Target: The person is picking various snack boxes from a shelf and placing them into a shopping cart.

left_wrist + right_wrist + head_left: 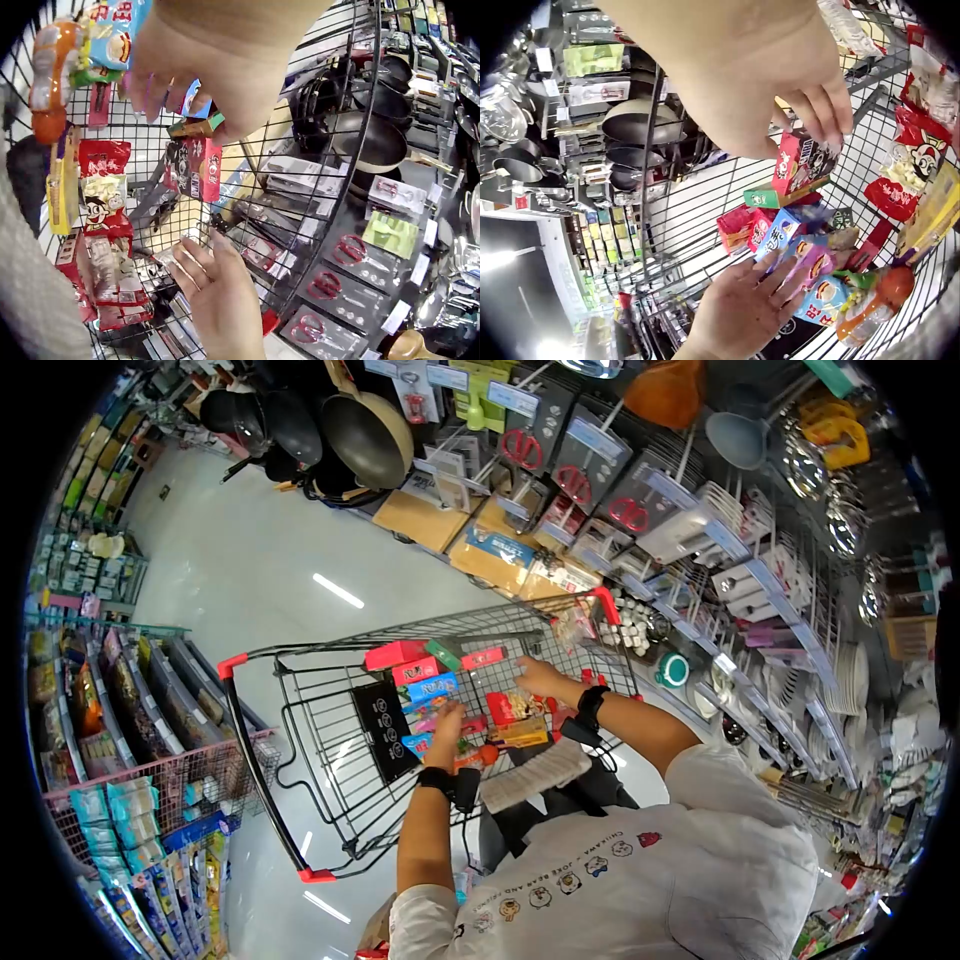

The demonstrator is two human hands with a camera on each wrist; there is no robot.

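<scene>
A black wire shopping cart [340, 760] holds several snack packs in front of me. My left hand [447, 735] is over the packs, its fingers extended beside a blue box [778, 231] and a pink-purple packet [811, 264]. Near the cart's far side, my right hand [543, 678] has loosely bent fingers and nothing in its grasp. A red and black box [193, 169] stands next to a green box [762, 196]; the right fingers overlap it in the right wrist view but show apart from it in the left wrist view.
A red snack bag [105, 187], a yellow pack [63, 180] and an orange-capped bottle [877, 304] are also in the cart. Kitchenware shelves [700, 540] with hanging scissors and pans line one side. A packet-filled basket stand [150, 780] stands on the other side.
</scene>
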